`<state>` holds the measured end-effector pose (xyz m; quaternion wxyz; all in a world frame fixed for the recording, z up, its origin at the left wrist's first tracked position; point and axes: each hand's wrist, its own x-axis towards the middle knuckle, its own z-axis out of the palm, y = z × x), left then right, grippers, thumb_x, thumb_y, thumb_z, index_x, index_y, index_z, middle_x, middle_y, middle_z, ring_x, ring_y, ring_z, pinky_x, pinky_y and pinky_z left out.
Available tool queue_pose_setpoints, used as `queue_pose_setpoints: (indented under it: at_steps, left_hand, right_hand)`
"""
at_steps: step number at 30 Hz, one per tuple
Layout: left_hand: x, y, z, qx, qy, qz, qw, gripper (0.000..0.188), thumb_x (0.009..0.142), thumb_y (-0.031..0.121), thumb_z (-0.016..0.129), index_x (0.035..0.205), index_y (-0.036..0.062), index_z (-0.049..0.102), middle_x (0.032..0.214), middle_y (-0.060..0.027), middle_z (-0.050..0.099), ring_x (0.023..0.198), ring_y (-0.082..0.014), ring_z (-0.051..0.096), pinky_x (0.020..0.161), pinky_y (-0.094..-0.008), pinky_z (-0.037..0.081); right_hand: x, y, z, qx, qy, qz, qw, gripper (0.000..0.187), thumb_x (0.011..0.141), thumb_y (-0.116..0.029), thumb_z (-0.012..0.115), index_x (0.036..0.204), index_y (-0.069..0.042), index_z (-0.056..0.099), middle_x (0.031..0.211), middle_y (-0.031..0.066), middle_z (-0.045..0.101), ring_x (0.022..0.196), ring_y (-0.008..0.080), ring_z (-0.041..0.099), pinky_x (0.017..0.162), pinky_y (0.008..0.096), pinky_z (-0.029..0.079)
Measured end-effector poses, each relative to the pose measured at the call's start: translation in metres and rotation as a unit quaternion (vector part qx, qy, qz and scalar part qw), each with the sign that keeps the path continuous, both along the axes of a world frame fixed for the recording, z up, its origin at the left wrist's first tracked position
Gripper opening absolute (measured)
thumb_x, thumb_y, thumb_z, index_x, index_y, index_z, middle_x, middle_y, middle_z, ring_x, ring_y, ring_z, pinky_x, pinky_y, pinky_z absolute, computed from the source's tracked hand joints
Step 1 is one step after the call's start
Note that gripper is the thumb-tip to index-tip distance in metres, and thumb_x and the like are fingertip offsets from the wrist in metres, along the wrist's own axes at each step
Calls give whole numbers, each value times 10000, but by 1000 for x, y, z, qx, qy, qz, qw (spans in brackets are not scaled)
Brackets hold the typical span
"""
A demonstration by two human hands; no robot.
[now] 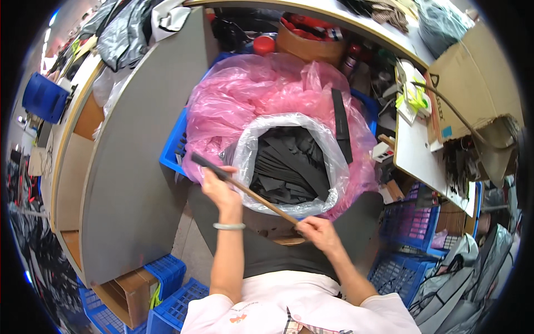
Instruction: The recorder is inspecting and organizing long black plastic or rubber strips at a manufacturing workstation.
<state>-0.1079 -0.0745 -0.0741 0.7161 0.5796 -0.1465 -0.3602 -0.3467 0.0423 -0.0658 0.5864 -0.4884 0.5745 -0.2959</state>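
Note:
My left hand (218,192) is closed around a short black sleeve-like piece (208,166) that sits on the upper left end of a thin brown stick (258,199). The stick slants down to the right across my lap, in front of the bag. My right hand (321,234) grips its lower end. Just beyond the stick, a clear plastic bag (245,133) with a rolled-back rim holds many flat black strips (292,161). One long black strip (341,125) lies apart on the pink plastic (239,89) surrounding the bag.
Blue crate edges (173,145) show around the pink plastic. A grey panel (139,145) stands at left, with a cardboard box (128,295) below it. At right are a white shelf (414,150), a large carton (473,83) and blue crates (409,222). A round brown container (308,47) stands behind.

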Motion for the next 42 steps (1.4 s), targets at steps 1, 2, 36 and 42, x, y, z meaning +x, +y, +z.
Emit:
queue_pose_setpoints:
  at_steps: [1, 2, 36, 42]
  left_hand:
    - [17, -10, 3, -7, 71, 36, 997, 434, 985, 308, 322, 781, -6, 543, 612, -117, 588, 584, -184, 565, 592, -276, 457]
    - [44, -17, -10, -34, 147, 117, 982, 409, 975, 301, 368, 758, 1, 541, 617, -100, 568, 594, -206, 571, 614, -290, 479]
    - [-49, 49, 14, 213, 277, -614, 708, 319, 914, 174, 530, 1080, -99, 516, 899, -215, 647, 795, -302, 669, 762, -362, 543]
    - [-44, 36, -21, 214, 363, -472, 774, 329, 917, 179, 526, 1105, -90, 506, 988, -248, 616, 867, -323, 648, 821, -381, 524]
  right_hand:
    - [-24, -1, 5, -13, 76, 27, 997, 210, 843, -224, 620, 835, -18, 660, 613, -2, 573, 591, 57, 524, 519, 242, 411]
    - [-45, -3, 1, -58, 108, 12, 992, 208, 836, -227, 620, 825, -22, 657, 619, 37, 587, 585, 94, 553, 525, 263, 424]
    - [23, -103, -27, 50, -241, 46, 968, 155, 783, -141, 696, 705, -27, 625, 587, -40, 539, 518, 9, 437, 473, 181, 327]
    - [11, -175, -94, -305, 247, -101, 914, 167, 713, -136, 697, 811, -8, 651, 775, 90, 613, 751, 305, 575, 652, 379, 447]
